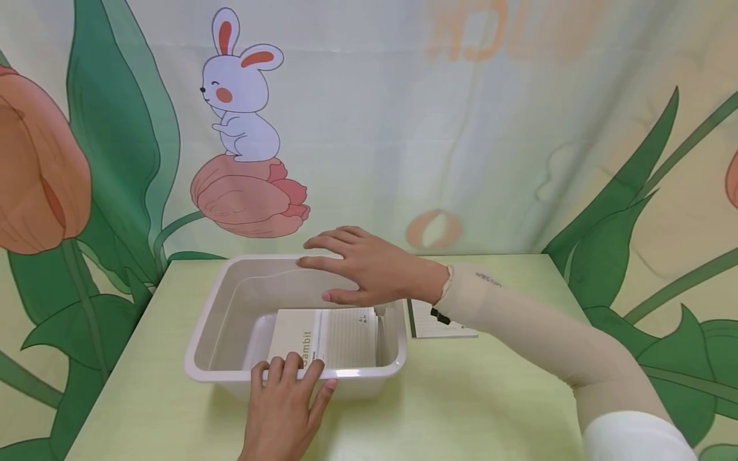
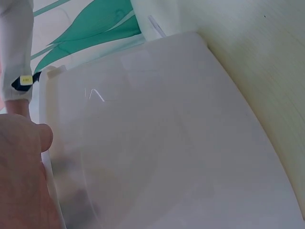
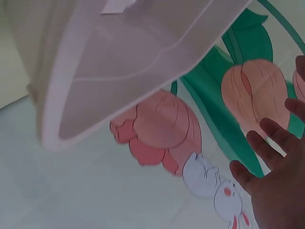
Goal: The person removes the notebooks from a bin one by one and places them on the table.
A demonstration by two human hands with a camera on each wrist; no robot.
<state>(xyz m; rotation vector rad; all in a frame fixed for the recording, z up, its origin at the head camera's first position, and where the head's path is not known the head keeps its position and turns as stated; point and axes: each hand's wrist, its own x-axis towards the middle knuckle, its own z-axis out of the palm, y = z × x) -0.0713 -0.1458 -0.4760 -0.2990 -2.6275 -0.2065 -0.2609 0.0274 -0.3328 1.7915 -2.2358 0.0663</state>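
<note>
Tulip: on the far left we see a big orange tulip [image 1: 40,160] printed on the backdrop [image 1: 369,128].
Rabbit: a white printed rabbit [image 1: 245,102] sits on a pink flower.
Left hand: we see the left hand [image 1: 282,400] at the tub's near side, fingers bent over the rim and gripping it.
Tub: the pale tub [image 1: 363,373] stands upright on the light green table [image 1: 461,403].
Gambit pack: inside the tub, toward its right, lies a whitish pack [image 1: 288,333] lettered "Gambit" sideways; we cannot tell whether it is a box or a booklet.
Lined pad: just right of that lettering, also in the tub, we find a lined pad [image 1: 348,339].
Right hand: above the tub hangs the right hand [image 1: 371,269], fingers spread wide, holding nothing.
Notepad: right of the tub, a notepad [image 1: 441,326] lies on the table, partly hidden from us by the arm.
Sleeve: a beige sleeve [image 1: 524,326] covers the right forearm.
</note>
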